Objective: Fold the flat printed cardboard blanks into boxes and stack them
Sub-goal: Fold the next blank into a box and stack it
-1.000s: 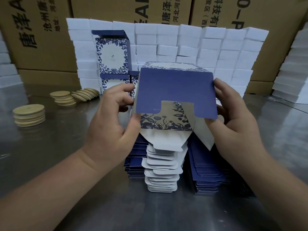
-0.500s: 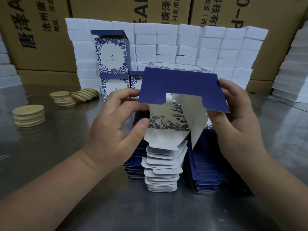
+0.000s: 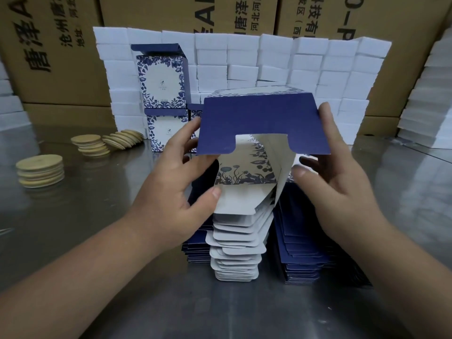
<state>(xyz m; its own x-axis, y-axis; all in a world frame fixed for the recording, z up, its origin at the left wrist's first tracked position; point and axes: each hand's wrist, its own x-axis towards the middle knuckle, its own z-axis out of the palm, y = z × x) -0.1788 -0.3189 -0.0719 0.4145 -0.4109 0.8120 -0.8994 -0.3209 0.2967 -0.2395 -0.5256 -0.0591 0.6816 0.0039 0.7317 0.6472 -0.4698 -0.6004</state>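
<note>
The left hand and right hand grip the sides of a navy-and-white floral cardboard blank. It has opened from nearly flat into a sleeve above the stack of flat blanks, so its bottom flaps probably come next. Brown cartons beyond the steel table's far edge read 唐泽 and 沧州.
</note>
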